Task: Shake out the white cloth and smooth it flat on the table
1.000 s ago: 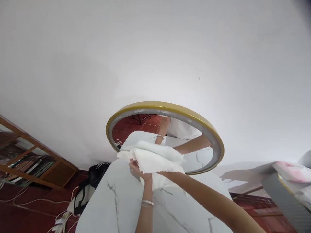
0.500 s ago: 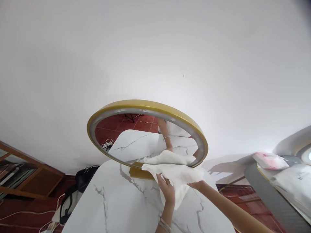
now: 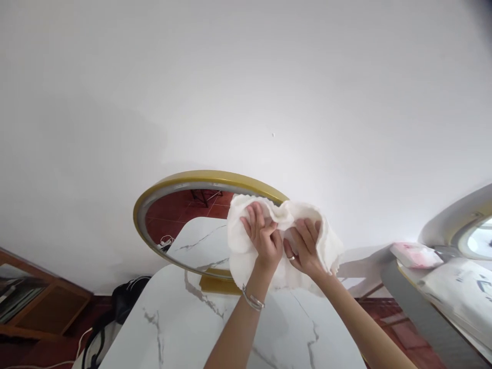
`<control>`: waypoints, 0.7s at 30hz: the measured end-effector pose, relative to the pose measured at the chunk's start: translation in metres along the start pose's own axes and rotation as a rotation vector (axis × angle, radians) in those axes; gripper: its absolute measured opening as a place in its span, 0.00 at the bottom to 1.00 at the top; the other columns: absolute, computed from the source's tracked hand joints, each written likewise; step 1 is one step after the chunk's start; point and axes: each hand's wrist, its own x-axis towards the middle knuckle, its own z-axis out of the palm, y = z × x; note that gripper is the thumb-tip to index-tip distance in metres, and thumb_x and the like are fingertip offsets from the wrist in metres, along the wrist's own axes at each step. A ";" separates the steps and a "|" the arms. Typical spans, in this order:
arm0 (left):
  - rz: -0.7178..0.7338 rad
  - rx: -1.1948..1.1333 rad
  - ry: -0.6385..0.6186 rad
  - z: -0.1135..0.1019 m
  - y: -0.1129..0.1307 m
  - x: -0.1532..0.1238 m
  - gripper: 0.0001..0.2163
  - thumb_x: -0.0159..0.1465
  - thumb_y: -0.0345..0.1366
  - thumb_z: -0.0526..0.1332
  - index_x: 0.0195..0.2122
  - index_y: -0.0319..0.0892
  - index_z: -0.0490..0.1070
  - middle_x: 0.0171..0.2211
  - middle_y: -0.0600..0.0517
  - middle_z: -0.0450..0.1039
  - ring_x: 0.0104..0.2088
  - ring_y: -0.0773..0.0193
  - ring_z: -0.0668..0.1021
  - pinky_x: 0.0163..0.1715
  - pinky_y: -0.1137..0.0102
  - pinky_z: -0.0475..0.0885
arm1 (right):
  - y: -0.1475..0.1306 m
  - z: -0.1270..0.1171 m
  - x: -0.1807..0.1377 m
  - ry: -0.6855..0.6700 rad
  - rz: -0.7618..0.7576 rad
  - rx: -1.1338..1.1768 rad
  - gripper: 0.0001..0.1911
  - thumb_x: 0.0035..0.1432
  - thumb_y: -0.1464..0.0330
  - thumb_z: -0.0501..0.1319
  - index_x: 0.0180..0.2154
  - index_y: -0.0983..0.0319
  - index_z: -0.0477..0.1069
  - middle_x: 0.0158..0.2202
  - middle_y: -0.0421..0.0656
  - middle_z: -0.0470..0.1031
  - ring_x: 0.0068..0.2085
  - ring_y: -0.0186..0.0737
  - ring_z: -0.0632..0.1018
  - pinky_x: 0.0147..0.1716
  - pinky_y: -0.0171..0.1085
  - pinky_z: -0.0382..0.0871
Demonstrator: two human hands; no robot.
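A soft white cloth [image 3: 240, 246] hangs bunched over the right side of a round gold-framed mirror [image 3: 161, 185], hiding that part of the glass and rim. My left hand [image 3: 264, 236] presses into the cloth with its fingers bent, bunching it near the middle. Just to the right, my right hand [image 3: 305, 246], with a ring on one finger, grips the cloth at the mirror's right edge, and a fold curls around its outer side. The mirror's gold base [image 3: 219, 285] rests on a white marble-patterned table [image 3: 184, 333].
Behind the mirror rises a white wall [image 3: 246, 77]. On the left are a wooden cabinet [image 3: 46, 307] and a black bag [image 3: 129, 297]. At right, a pink-and-white packet [image 3: 417, 254] and a white printed bag [image 3: 461, 287] lie on a grey unit, near another round mirror [image 3: 480, 238].
Both hands have risen with the cloth from the mirror's lower edge onto its right side. The cloth now covers the right part of the glass and rim.
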 end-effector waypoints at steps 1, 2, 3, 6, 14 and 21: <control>0.034 -0.008 0.007 0.001 -0.002 0.013 0.12 0.60 0.18 0.52 0.37 0.42 0.64 0.65 0.38 0.55 0.66 0.51 0.55 0.64 0.39 0.40 | -0.002 0.002 0.010 0.041 -0.052 -0.004 0.25 0.61 0.67 0.58 0.59 0.61 0.59 0.61 0.53 0.62 0.60 0.53 0.66 0.55 0.54 0.65; 0.055 -0.012 0.015 0.000 -0.004 0.025 0.11 0.61 0.19 0.52 0.38 0.42 0.64 0.65 0.39 0.54 0.66 0.52 0.54 0.64 0.40 0.40 | -0.004 0.002 0.021 0.074 -0.093 -0.012 0.28 0.60 0.69 0.58 0.61 0.63 0.56 0.62 0.55 0.59 0.62 0.55 0.63 0.56 0.55 0.64; 0.062 -0.009 0.027 -0.001 -0.005 0.036 0.11 0.62 0.20 0.52 0.39 0.42 0.64 0.65 0.40 0.54 0.66 0.53 0.54 0.64 0.41 0.40 | -0.008 0.002 0.034 0.096 -0.117 -0.019 0.29 0.60 0.70 0.58 0.62 0.65 0.55 0.63 0.56 0.58 0.63 0.56 0.62 0.57 0.55 0.63; -0.003 0.028 0.063 -0.011 -0.010 0.068 0.06 0.66 0.25 0.51 0.39 0.42 0.64 0.64 0.41 0.57 0.67 0.55 0.55 0.65 0.43 0.42 | -0.026 -0.002 0.075 0.101 -0.096 -0.012 0.30 0.59 0.72 0.56 0.63 0.63 0.54 0.63 0.54 0.59 0.63 0.52 0.63 0.57 0.50 0.63; -0.121 0.176 0.158 -0.075 -0.057 0.129 0.03 0.68 0.33 0.52 0.38 0.43 0.63 0.47 0.47 0.74 0.58 0.61 0.70 0.63 0.49 0.53 | -0.094 0.020 0.158 -0.139 -0.094 0.007 0.28 0.62 0.69 0.50 0.63 0.55 0.57 0.57 0.46 0.69 0.44 0.41 0.78 0.39 0.35 0.70; -0.099 0.344 0.106 -0.129 -0.097 0.134 0.08 0.66 0.36 0.57 0.45 0.42 0.68 0.46 0.46 0.74 0.53 0.60 0.73 0.56 0.57 0.63 | -0.140 0.054 0.174 -0.642 -0.030 -0.017 0.17 0.62 0.65 0.51 0.34 0.55 0.78 0.17 0.40 0.73 0.18 0.37 0.72 0.18 0.32 0.61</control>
